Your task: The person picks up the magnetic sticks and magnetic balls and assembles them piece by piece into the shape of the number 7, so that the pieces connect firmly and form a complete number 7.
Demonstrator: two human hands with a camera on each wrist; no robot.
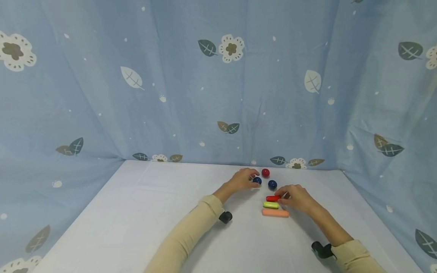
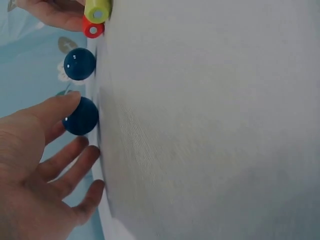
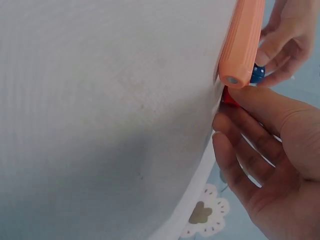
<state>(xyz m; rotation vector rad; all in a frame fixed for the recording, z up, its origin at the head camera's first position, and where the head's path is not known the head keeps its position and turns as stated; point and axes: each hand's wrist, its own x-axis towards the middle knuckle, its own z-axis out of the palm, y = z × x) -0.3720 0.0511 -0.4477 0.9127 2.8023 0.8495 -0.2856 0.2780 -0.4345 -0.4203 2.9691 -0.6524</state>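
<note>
My left hand (image 1: 243, 179) has its thumb and index finger round a shiny blue ball (image 1: 257, 181). In the left wrist view the thumb overlaps that ball (image 2: 84, 119), and the other fingers are spread apart below it. My right hand (image 1: 296, 197) pinches the right end of a short red rod (image 1: 272, 198) between thumb and fingertips. In the right wrist view only a bit of the red rod (image 3: 229, 98) shows, close by the thumb. A second blue ball (image 1: 272, 185) sits between the hands, and a red ball (image 1: 265, 173) lies just behind.
Nearer than the red rod lie a short yellow-green rod (image 1: 271, 205) and a longer ribbed orange rod (image 1: 275, 213), roughly parallel. All rest on a white-covered table (image 1: 136, 227). A blue patterned curtain (image 1: 184, 98) hangs along its back and sides.
</note>
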